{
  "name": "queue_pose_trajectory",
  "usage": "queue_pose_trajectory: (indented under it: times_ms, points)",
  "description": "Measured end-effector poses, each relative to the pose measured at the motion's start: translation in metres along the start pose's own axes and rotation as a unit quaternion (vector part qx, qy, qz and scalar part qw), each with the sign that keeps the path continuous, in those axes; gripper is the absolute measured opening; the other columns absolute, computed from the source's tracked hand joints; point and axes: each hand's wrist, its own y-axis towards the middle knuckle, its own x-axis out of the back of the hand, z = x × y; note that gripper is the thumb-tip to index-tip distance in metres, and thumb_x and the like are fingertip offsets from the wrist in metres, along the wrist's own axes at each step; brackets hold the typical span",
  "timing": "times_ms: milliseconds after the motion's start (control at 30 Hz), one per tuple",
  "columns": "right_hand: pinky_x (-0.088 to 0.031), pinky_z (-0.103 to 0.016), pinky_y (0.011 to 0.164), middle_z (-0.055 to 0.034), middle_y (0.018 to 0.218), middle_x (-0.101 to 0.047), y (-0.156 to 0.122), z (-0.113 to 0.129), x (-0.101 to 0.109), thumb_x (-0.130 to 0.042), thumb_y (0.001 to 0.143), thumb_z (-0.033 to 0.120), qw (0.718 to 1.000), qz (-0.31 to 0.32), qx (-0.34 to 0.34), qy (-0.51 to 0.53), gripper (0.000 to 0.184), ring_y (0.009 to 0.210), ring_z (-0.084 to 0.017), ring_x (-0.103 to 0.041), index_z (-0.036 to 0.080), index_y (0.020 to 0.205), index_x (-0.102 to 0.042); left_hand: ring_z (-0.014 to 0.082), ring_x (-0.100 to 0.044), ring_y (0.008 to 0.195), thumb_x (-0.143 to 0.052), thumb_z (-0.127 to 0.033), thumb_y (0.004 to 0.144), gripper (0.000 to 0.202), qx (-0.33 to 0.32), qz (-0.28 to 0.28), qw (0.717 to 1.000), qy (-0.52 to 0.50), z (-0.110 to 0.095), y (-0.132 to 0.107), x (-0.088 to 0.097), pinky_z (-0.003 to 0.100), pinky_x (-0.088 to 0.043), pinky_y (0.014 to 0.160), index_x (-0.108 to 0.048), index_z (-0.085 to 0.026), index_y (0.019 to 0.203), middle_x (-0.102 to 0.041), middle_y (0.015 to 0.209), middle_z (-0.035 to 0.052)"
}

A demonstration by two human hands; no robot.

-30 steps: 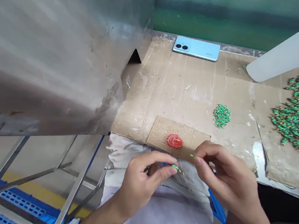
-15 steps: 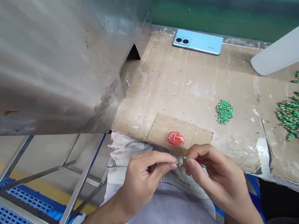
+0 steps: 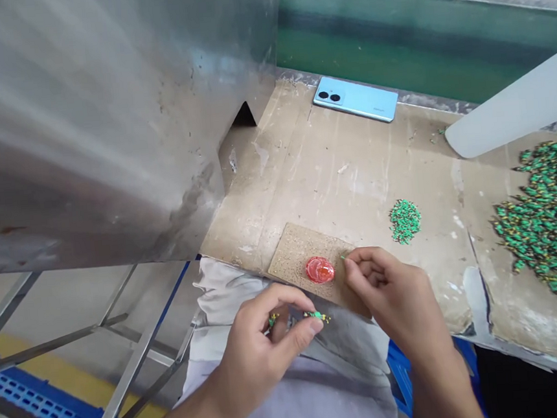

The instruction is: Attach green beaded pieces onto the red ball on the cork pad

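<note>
My left hand (image 3: 265,340) is closed in a pinch on small green-and-yellow pieces (image 3: 314,315) between thumb and forefinger. More green and yellow shows behind its curled fingers. My right hand (image 3: 392,283) pinches a tiny green piece (image 3: 344,256), whose tip pokes out past the fingertips. Just left of that tip, a small red dish (image 3: 319,270) with a glossy surface rests on a speckled cardboard piece (image 3: 285,255). A small heap of tiny green pieces (image 3: 405,220) lies on the bench beyond my right hand.
A large pile of green, yellow and dark pieces (image 3: 548,224) covers the bench's right side. Behind it leans a white cylinder (image 3: 508,107). A light blue phone (image 3: 364,100) lies at the back edge. A big metal panel (image 3: 120,125) blocks the left, above a metal frame (image 3: 138,341).
My right hand has moved up and away from my left, towards the red dish's right side. My left hand has dropped slightly, and its pieces show more plainly. The view has shifted a little.
</note>
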Motion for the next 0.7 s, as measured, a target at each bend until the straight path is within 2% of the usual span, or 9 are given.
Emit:
queue_pose_trajectory:
  times_ms: [133,433,700]
  points:
    - [-0.042,-0.023,0.046,0.0065,0.053,-0.057,0.0044,0.0025,-0.002,-0.064,0.093,0.034,1.0,0.01,-0.006,-0.019,0.018,0.042,-0.011,-0.053,0.023,0.081,-0.069,0.0093,-0.046,0.053,-0.081,-0.024,0.089,0.005,-0.005,0.002,1.0,0.002,0.001,-0.0009,0.0,0.02,-0.04,0.051,-0.077,-0.021,0.088,-0.078,0.081,0.0016]
    - [-0.038,-0.026,0.047,0.0066,0.052,-0.054,0.0056,0.0044,-0.0009,-0.063,0.091,0.037,0.999,0.021,-0.015,-0.048,0.018,0.043,-0.012,-0.049,0.024,0.082,-0.07,0.0111,-0.06,0.063,-0.081,-0.019,0.091,0.006,-0.043,0.009,0.999,-0.014,0.0005,0.0038,-0.001,0.019,-0.043,0.055,-0.079,-0.021,0.086,-0.079,0.082,0.0009]
    - [-0.041,-0.025,0.046,0.006,0.054,-0.055,0.0046,0.0017,-0.0039,-0.063,0.095,0.036,0.999,0.005,-0.009,-0.031,0.019,0.044,-0.012,-0.052,0.023,0.083,-0.069,0.0106,-0.062,0.063,-0.084,-0.019,0.091,0.005,-0.076,0.001,0.997,-0.019,-0.0005,0.0038,-0.0003,0.018,-0.045,0.055,-0.084,-0.021,0.086,-0.081,0.082,0.0013]
